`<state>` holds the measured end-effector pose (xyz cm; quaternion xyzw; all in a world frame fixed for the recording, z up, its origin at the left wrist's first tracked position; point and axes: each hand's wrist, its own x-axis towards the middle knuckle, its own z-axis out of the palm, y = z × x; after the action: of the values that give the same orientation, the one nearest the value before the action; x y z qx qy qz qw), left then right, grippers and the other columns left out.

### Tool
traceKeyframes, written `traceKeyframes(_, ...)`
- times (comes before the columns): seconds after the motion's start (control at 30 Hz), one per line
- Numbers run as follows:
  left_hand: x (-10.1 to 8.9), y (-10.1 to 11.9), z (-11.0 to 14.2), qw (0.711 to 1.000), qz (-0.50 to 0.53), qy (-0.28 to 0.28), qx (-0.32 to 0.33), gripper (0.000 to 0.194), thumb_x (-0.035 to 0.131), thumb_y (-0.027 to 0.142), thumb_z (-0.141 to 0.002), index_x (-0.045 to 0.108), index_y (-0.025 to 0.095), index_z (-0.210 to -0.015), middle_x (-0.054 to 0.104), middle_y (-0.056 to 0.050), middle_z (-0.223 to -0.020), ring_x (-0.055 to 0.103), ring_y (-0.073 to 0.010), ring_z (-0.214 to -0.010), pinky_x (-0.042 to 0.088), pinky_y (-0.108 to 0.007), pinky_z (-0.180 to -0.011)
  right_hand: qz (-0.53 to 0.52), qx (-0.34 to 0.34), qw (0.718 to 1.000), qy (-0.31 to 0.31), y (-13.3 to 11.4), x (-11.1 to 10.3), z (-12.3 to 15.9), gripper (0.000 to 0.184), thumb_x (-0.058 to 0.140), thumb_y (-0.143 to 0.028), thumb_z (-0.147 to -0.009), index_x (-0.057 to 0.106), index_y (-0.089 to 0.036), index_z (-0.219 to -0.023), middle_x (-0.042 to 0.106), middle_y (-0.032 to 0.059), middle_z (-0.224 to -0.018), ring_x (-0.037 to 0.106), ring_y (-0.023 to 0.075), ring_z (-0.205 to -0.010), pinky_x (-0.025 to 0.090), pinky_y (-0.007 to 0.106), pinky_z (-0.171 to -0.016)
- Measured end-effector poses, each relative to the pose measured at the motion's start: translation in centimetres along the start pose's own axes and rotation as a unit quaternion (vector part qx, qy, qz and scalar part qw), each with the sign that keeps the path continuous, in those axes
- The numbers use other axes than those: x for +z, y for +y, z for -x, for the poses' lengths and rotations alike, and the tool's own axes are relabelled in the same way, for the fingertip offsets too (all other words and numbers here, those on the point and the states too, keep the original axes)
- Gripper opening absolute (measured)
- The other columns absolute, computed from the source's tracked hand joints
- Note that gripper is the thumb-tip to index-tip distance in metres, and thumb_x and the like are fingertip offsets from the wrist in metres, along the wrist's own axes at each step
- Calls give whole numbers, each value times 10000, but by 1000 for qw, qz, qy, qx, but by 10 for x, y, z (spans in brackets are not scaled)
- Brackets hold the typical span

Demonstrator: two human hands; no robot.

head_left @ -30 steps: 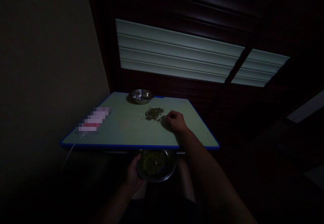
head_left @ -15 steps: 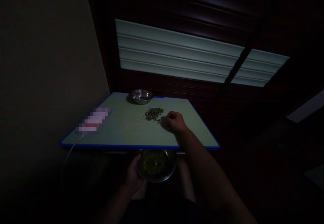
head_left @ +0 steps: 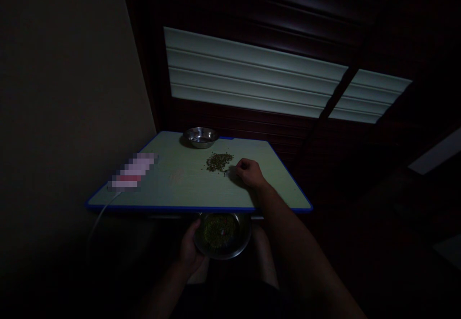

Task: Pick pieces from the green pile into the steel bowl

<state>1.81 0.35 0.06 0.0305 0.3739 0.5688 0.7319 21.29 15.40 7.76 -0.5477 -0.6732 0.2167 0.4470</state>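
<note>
My left hand (head_left: 190, 247) grips the left rim of a metal bowl (head_left: 230, 255), held below the table's near edge over my lap. Small greenish grains (head_left: 216, 231) lie in that bowl. My right hand (head_left: 249, 172) rests over the table, its fingers closed in a pinch; what they hold, if anything, is too small and dark to name. Just left of those fingertips a loose pile of small dark grains or seeds (head_left: 219, 161) is spread on the tabletop. Farther back stands a second, shallow metal bowl (head_left: 200, 138), its inside mostly in shadow.
The pale table (head_left: 190, 191) has a blue edge. On its left side lies a blurred-out pink and white object (head_left: 134, 172), with a white cable (head_left: 103, 212) running off the edge. A wall (head_left: 72, 79) rises at left; dark slatted panelling (head_left: 252, 117) stands behind the table.
</note>
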Motion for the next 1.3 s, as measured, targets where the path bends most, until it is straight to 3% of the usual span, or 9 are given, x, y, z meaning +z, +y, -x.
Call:
traceKeyframes(0.17,0,0,-1,1000,-4,5,2,213,572,232,-784,718,126,-898,770,-95,-832,698,-291,-966,513,-442,-926,15,1,1000,9,0,0,0,151,552,-318,-684,593,-175,-657,589,-16,-596,502,113,-577,368,230,-550)
traceKeyframes(0.47,2,0,1,1000,-9,6,-4,195,548,212,-809,715,124,-860,770,-95,-807,719,-271,-879,528,-433,-904,17,-17,1000,10,5,3,-2,139,541,-299,-700,603,-175,-689,604,-12,-627,521,115,-595,386,232,-575)
traceKeyframes(0.77,1,0,-1,1000,-10,15,0,275,550,210,-794,709,120,-999,771,-99,-831,709,-284,-928,517,-441,-916,-36,-26,999,-13,0,3,1,172,565,-327,-706,602,-160,-684,595,-6,-631,497,113,-608,394,234,-585)
traceKeyframes(1.3,3,0,1,1000,-2,20,8,200,552,192,-802,713,120,-897,770,-87,-804,720,-256,-860,530,-414,-897,-1,-37,999,-22,2,8,-3,176,573,-329,-731,637,-165,-739,638,10,-685,547,124,-637,419,242,-610)
